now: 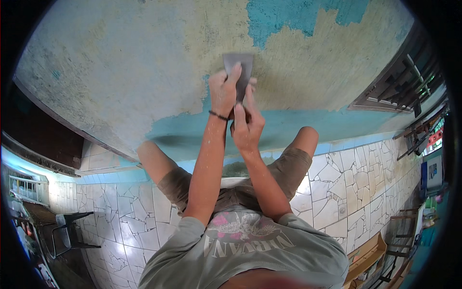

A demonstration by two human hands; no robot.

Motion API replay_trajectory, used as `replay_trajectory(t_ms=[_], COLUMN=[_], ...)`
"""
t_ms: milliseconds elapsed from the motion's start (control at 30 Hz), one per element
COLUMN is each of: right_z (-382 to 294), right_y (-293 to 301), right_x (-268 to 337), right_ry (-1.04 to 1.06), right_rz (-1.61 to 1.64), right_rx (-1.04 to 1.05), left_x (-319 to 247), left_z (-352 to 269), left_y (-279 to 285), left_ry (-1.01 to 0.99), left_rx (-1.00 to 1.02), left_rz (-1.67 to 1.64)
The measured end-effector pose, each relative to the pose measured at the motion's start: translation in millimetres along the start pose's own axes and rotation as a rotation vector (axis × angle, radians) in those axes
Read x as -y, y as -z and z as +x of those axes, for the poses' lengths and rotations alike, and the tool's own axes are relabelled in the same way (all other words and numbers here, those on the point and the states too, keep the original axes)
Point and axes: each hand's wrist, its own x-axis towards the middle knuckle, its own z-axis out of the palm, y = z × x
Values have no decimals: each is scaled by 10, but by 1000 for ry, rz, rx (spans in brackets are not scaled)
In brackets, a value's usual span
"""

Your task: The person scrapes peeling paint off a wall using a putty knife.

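A wide metal paint scraper (246,68) is held in both my hands with its broad edge up against the wall (144,65). My left hand (221,92), with a dark beaded bracelet at its wrist, grips the scraper's side with the thumb flat on the blade. Lower down, my right hand (249,126) closes around the narrow lower part, which the fingers mostly hide. Bare, pale yellowish plaster surrounds the blade. Ragged turquoise paint (285,16) covers the wall above right, and a turquoise band (325,121) runs along the bottom. Pale flecks dot my forearms.
My bent knees are spread close to the wall, over a floor of irregular pale tiles (332,188). A dark doorway (43,126) opens at left, with a chair (66,231) behind. To the right are a slatted window (400,86) and a wooden shelf (368,258).
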Motion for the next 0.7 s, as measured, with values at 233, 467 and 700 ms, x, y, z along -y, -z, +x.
replay_trajectory(t_ms=[233, 467, 700], right_z=[-6, -712, -829], right_y=[-19, 230, 251], right_x=[-2, -505, -864], right_ry=[-50, -241, -137], right_rz=[154, 41, -38], right_rx=[15, 18, 11], left_x=[19, 871, 1048], left_z=[-2, -472, -650], left_y=[105, 426, 470], left_ry=[-28, 151, 258], left_rx=[117, 39, -22], left_rz=[76, 79, -116])
